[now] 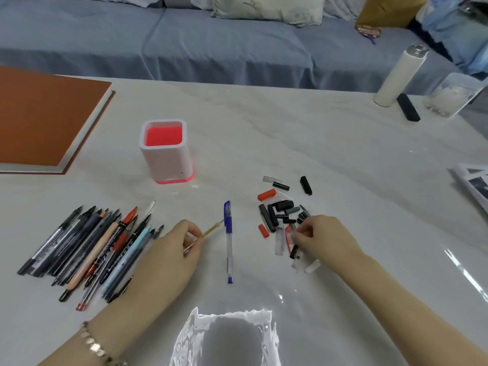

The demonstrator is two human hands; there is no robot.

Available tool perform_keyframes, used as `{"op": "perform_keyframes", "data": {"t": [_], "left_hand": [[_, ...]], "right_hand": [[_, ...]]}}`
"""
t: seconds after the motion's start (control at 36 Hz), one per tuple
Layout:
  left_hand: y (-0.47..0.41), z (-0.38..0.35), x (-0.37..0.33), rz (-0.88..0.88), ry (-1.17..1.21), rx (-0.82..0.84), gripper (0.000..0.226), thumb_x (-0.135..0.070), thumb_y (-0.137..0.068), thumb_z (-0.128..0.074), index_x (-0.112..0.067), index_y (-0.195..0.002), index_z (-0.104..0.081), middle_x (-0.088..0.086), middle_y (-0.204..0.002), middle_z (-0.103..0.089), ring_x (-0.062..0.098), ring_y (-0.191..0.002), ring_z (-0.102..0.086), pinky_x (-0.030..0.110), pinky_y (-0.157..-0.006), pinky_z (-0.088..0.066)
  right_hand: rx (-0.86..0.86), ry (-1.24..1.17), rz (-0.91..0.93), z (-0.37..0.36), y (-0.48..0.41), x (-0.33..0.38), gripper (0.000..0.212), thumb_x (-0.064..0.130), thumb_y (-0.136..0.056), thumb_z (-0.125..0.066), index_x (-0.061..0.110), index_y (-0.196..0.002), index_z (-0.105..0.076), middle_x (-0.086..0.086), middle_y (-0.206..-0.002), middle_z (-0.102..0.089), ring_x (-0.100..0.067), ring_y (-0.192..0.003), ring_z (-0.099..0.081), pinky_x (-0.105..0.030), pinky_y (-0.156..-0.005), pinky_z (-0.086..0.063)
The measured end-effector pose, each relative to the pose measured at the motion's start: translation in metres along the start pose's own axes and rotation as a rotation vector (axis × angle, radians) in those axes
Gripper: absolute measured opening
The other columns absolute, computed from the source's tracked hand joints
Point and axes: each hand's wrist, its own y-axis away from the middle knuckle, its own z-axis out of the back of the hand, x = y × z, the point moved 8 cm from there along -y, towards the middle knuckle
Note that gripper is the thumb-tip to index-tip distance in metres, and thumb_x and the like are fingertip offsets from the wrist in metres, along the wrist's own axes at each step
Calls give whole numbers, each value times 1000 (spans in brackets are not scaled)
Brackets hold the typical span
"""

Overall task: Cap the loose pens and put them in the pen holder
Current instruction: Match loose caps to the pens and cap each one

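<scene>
My left hand [171, 257] is shut on a thin yellow uncapped pen [210, 230], its tip pointing up and right. Left of it lies a row of several loose pens [89, 249]. A capped blue pen [229, 239] lies alone between my hands. My right hand [323, 240] rests on the pile of loose caps [281, 212], fingers pinched among black, red and clear ones; whether it holds a cap is hidden. The white pen holder [166, 151] with a red inside stands upright behind, with no pens in it.
A brown hardcover book [45, 117] lies at the far left. A white bottle [398, 77], a black case [408, 107] and a clear container [451, 95] stand at the back right. A white frame [472, 184] is at the right edge. A blue sofa runs behind the table.
</scene>
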Motion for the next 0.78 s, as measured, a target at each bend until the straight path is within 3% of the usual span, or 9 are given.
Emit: {"op": "perform_keyframes", "data": {"t": [0.11, 0.19, 0.28, 0.33, 0.36, 0.44, 0.58, 0.67, 0.78], "left_hand": [[3, -1, 3, 21, 15, 12, 6, -27, -88, -51, -29, -83, -50, -10, -76, -61, 9, -70, -60, 34, -68, -49], [5, 0, 4, 33, 31, 12, 6, -29, -88, -51, -31, -83, -50, -10, -77, -62, 9, -71, -61, 36, -70, -52], [5, 2, 4, 33, 78, 1, 7, -30, -88, -52, -33, -81, -50, -9, -79, -63, 11, -71, -62, 38, -72, -53], [6, 2, 4, 33, 123, 6, 8, -29, -87, -54, -33, -80, -51, -7, -78, -63, 13, -71, -62, 39, -73, -53], [6, 1, 3, 36, 157, 10, 8, -30, -85, -55, -34, -79, -52, -6, -77, -63, 15, -70, -62, 40, -73, -53], [8, -4, 1, 42, 264, 19, 5, -32, -82, -57, -34, -78, -55, -2, -72, -63, 18, -69, -61, 41, -71, -54], [14, -9, -4, 23, 419, 31, 21, -10, -84, -59, -29, -76, -59, -1, -66, -65, 18, -65, -59, 34, -63, -51], [19, -10, -11, -18, 493, 61, 17, -8, -83, -60, -24, -78, -60, -4, -67, -68, 14, -58, -55, 17, -57, -46], [23, -9, -15, -45, 549, 84, 14, -8, -83, -60, -22, -80, -61, -4, -70, -69, 7, -57, -53, 12, -56, -43]], "right_hand": [[-95, 133, -43, 0, -2, 4, 21, 25, -84, -53, 7, -89, -62, -7, -92, -65, -26, -79, -65, -30, -62, -47], [-116, 93, -47, 0, -5, 4, 18, 20, -79, -55, 5, -84, -61, -9, -88, -62, -28, -74, -63, -30, -59, -46], [-213, -127, -12, 8, -2, 6, 20, 16, -77, -56, -3, -71, -56, -7, -68, -52, -23, -58, -49, -27, -51, -39], [-266, -307, 22, 16, 7, 13, 16, 12, -79, -55, 0, -68, -53, -4, -61, -49, -19, -57, -43, -16, -49, -36], [-263, -415, 39, 19, 12, 17, 12, 10, -81, -54, 3, -71, -54, -6, -61, -53, -19, -58, -48, -13, -53, -40], [-169, -782, 79, 20, 29, 36, 13, 1, -84, -49, 7, -77, -58, -9, -66, -67, -19, -62, -59, -31, -63, -52], [-83, -1093, 109, 10, 52, 58, 13, -2, -86, -47, 4, -85, -59, -1, -70, -73, -12, -71, -65, -21, -63, -53], [8, -1302, 46, -5, 56, 62, 17, 3, -87, -50, -6, -97, -60, -4, -78, -74, -9, -75, -67, -15, -61, -53], [5, -1431, 6, -12, 57, 65, 21, 7, -88, -51, -9, -100, -59, -4, -85, -75, -8, -76, -68, -15, -63, -54]]}}
